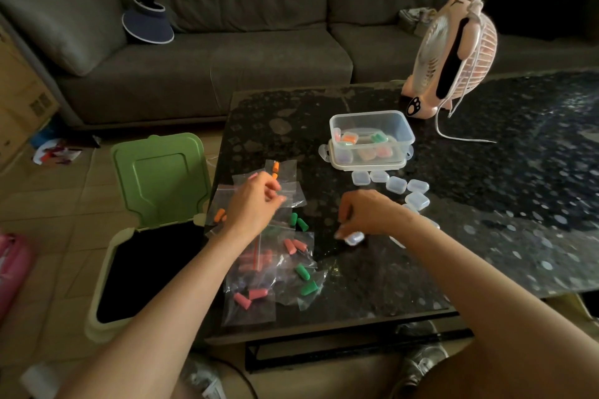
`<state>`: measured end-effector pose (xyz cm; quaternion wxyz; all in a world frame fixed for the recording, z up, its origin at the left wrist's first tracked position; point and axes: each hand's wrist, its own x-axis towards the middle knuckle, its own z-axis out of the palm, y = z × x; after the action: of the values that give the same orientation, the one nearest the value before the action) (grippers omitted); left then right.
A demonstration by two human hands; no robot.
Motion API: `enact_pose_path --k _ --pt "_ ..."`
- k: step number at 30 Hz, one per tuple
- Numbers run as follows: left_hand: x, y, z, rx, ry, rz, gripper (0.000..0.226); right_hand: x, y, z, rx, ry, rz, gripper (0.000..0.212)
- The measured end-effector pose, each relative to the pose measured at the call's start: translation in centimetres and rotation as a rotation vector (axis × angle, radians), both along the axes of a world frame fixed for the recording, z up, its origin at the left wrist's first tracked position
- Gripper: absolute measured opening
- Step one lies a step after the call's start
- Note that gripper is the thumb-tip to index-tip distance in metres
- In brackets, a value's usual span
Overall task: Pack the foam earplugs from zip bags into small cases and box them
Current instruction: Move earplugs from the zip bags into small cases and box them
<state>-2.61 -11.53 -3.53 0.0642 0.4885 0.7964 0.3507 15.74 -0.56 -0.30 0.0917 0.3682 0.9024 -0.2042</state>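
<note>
Clear zip bag (296,199) pinched by left hand (256,204); right hand (366,214) curls round, seemingly, one small case (355,237) (blurred).

On your desk (356,285), the zip bags (249,301) lie at nine o'clock and the small cases (396,185) at two. The box (372,121) sits behind them at twelve, the fan (453,52) beyond at one. The bin (107,256) stands on the floor, left of the desk.
</note>
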Motion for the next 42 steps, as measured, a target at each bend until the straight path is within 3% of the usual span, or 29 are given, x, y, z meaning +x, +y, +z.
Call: enact_pose_path --k 3,6,11,15,20,27,34,36,38,42 --pt "1.7 0.3 0.5 -0.018 0.006 -0.300 0.030 -1.0 -0.1 0.2 -0.449 0.394 -0.217 0.034" --pt "2.5 0.7 0.5 -0.050 -0.042 -0.438 0.047 -1.6 0.1 0.2 -0.762 0.659 -0.332 0.036" --pt "2.6 0.6 1.3 0.105 -0.133 -0.368 0.038 -2.2 0.4 0.2 -1.060 0.769 -0.339 0.044" --pt "2.5 0.2 1.5 0.144 -0.128 -0.333 0.039 -2.8 0.4 0.3 -1.186 0.802 -0.305 0.039" --pt "1.8 -0.4 1.5 0.187 -0.079 -0.251 0.038 -3.7 -0.2 0.2 -1.187 0.772 -0.264 0.028" --pt "0.8 -1.1 1.1 0.163 -0.079 -0.254 0.039 -4.5 -0.8 -0.2 -1.145 0.725 -0.231 0.034" --pt "-0.4 -1.9 0.9 0.103 0.039 -0.250 0.040 -4.9 -0.9 -0.5 -0.914 0.712 -0.239 0.019" --pt "-0.6 -1.9 0.9 0.100 -0.031 -0.248 0.038 -4.9 -0.7 -0.4 -0.877 0.764 -0.243 0.018" --pt "-0.8 -1.9 1.2 0.086 -0.215 -0.248 0.037 -4.8 -0.8 -0.3 -0.796 0.801 -0.235 0.019" --pt "-0.6 -2.0 2.2 0.098 -0.590 -0.098 0.033 -5.0 -0.9 -0.6 -0.476 0.802 -0.140 0.023"
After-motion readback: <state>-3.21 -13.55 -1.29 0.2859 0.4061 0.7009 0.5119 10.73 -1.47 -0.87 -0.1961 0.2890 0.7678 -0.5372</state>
